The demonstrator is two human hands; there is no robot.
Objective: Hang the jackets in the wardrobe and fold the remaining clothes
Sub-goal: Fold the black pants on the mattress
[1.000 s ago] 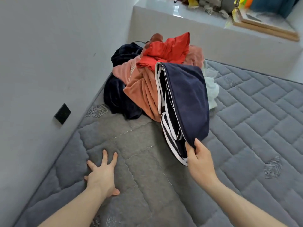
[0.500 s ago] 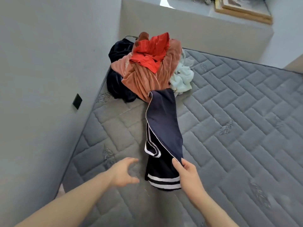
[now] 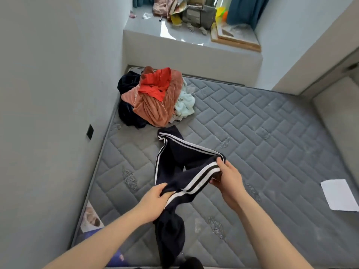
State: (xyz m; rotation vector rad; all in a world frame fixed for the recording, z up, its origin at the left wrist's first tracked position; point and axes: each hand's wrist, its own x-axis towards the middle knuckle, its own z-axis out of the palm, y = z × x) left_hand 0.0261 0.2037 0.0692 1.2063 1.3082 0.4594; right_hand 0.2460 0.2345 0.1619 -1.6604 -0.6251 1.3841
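Both hands grip one garment above a bare grey quilted mattress [image 3: 262, 136]. The garment is a pair of dark navy trousers [image 3: 174, 162] with white side stripes. The left hand [image 3: 154, 200] has its fingers and thumb curled around a bunched fold near the striped seam. The right hand [image 3: 228, 179] pinches the cloth at a striped edge, thumb on top, fingers beneath. The hands are apart, with a short stretch of striped fabric taut between them. One part of the trousers trails away toward the head of the mattress and lies on it; another part hangs down below the left hand toward the bottom of the view.

A pile of clothes [image 3: 155, 100] sits at the far left corner of the mattress against the wall, near the trousers but not touching them: a red item on top, a salmon-coloured one under it, a dark one to the left, a pale mint one to the right. A white sheet of paper [image 3: 339, 195] lies at the right edge of the mattress, well apart. A cluttered ledge [image 3: 184, 37] runs behind the bed.
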